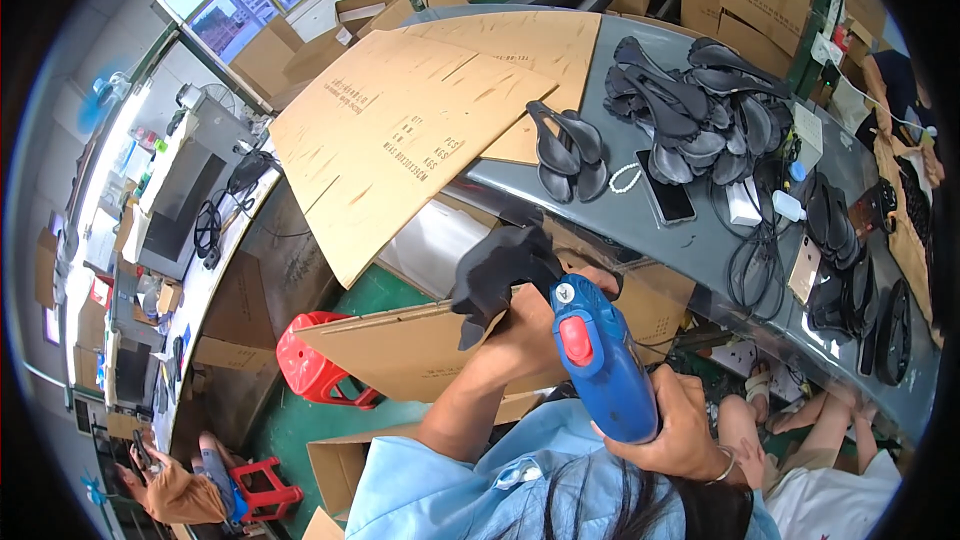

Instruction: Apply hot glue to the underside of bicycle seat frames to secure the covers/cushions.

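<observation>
Grey workbench: flat cardboard sheets overhang its left end, black saddles piled mid-surface. Left hand clasps black part; right hand grips blue tool. Green floor, red stool.

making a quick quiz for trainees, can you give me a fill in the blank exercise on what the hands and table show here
1. The right hand grips a ____ hot glue gun with a red trigger.
2. The left hand holds a ____ saddle-shaped part against the gun's nozzle.
3. On the grey table, a phone lies beside a heap of black ____.
4. Below the flat cardboard sheets stands a ____ plastic stool.

Missing words: blue; black; saddles; red
</observation>
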`<state>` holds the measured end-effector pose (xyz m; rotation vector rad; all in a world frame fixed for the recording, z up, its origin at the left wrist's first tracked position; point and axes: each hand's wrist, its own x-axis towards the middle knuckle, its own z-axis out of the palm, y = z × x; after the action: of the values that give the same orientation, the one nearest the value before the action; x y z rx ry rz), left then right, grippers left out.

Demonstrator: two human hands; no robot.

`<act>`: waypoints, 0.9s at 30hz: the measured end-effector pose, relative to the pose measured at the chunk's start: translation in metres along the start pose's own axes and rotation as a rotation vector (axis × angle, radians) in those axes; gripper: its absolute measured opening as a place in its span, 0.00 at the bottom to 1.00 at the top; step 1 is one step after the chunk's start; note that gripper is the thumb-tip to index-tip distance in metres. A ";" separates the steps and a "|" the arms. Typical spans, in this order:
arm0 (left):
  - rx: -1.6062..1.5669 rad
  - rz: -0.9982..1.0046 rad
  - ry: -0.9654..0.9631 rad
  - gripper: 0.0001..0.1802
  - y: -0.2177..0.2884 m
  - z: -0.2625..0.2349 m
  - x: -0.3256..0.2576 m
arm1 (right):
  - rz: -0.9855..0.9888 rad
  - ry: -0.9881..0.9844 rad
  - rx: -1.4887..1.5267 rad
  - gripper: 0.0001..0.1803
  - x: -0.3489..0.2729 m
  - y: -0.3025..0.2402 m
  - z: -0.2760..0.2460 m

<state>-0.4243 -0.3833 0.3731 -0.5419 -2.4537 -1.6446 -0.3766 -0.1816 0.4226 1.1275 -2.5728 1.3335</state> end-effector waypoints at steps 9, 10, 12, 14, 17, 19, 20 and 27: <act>-0.112 -0.104 -0.170 0.13 0.009 0.007 -0.004 | -0.034 0.054 -0.043 0.25 0.001 0.001 0.004; -0.137 -0.057 -0.204 0.15 0.002 0.006 -0.009 | -0.043 0.070 -0.047 0.25 0.001 0.002 0.004; -0.166 -0.008 -0.245 0.17 0.000 -0.002 -0.013 | -0.059 0.083 -0.093 0.24 0.003 0.001 -0.002; -0.285 -0.161 -0.394 0.20 0.009 -0.016 -0.013 | -0.071 0.098 -0.140 0.24 0.002 0.003 -0.005; 0.072 -0.224 -0.440 0.15 0.010 -0.021 -0.019 | -0.071 0.160 -0.183 0.23 -0.002 0.008 -0.005; 0.054 -0.500 -0.596 0.15 0.050 -0.032 0.001 | -0.073 0.271 -0.251 0.23 -0.001 0.014 -0.004; -0.296 -0.566 -0.527 0.15 0.033 -0.022 -0.005 | 0.005 0.283 -0.320 0.24 0.002 0.014 -0.001; -1.424 -0.046 0.152 0.41 0.033 0.032 -0.004 | 0.049 0.052 0.011 0.26 -0.002 0.015 0.013</act>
<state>-0.4057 -0.3435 0.3880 -0.4001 -0.8182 -3.0483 -0.3808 -0.1842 0.4039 1.0227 -2.5759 1.3692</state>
